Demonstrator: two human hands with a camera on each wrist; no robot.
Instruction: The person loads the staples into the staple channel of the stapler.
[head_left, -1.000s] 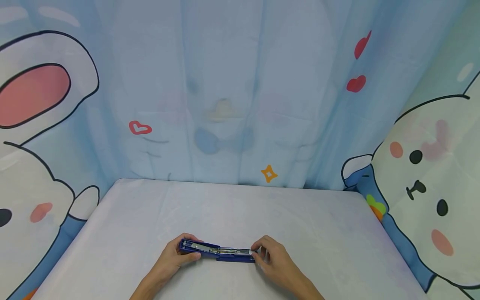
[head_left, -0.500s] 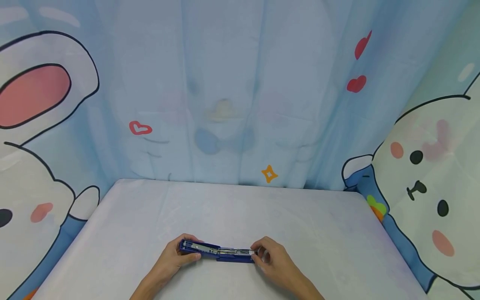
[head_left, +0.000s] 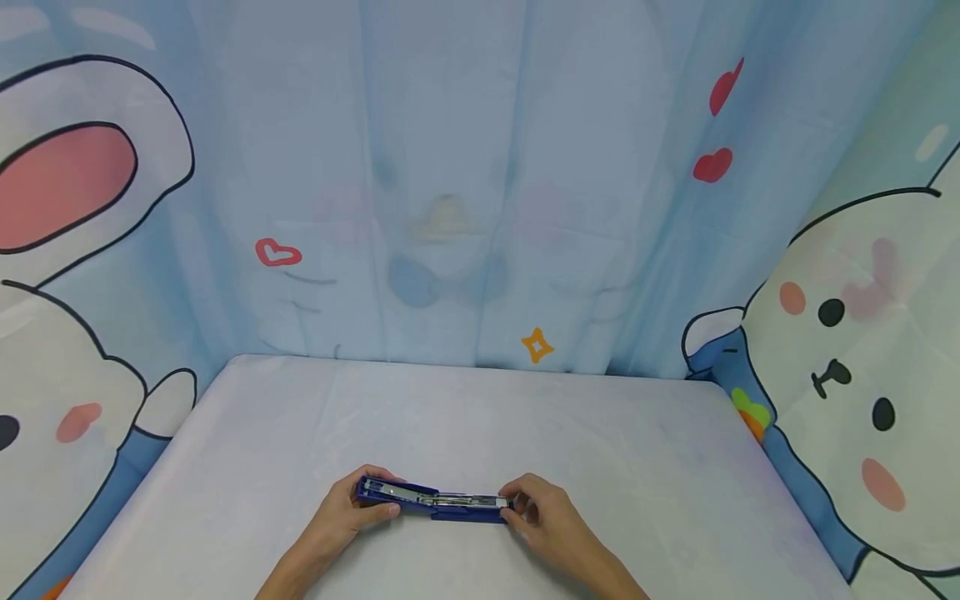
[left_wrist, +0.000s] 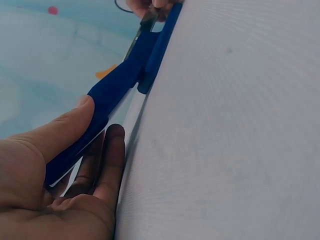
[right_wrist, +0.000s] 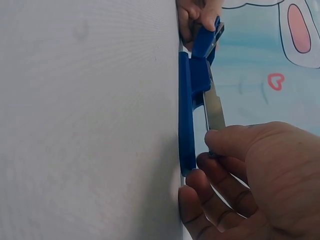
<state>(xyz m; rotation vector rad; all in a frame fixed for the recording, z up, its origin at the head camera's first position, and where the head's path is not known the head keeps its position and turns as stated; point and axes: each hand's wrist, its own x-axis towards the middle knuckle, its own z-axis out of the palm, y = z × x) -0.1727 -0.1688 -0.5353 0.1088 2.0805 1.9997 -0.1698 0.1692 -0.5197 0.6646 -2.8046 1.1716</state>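
A blue stapler [head_left: 435, 502] lies unfolded on the white table, its top cover swung back to the left and its metal staple channel [right_wrist: 214, 107] bared. My left hand [head_left: 352, 508] grips the opened top cover [left_wrist: 112, 92], thumb on the near side and fingers behind and below it. At the other end, my right hand [head_left: 547, 512] pinches the tip of the metal channel between thumb and fingers. The blue base [right_wrist: 186, 115] rests along the table surface beneath the channel. Fingers hide the channel's very tip.
The table [head_left: 480, 425] has a white cloth over it. Behind stands a light blue curtain [head_left: 450, 167] printed with hearts and a star. Cartoon bears are printed on the left and right sides.
The hands and stapler hold nearly the same pose throughout. The whole head view has shifted very slightly.
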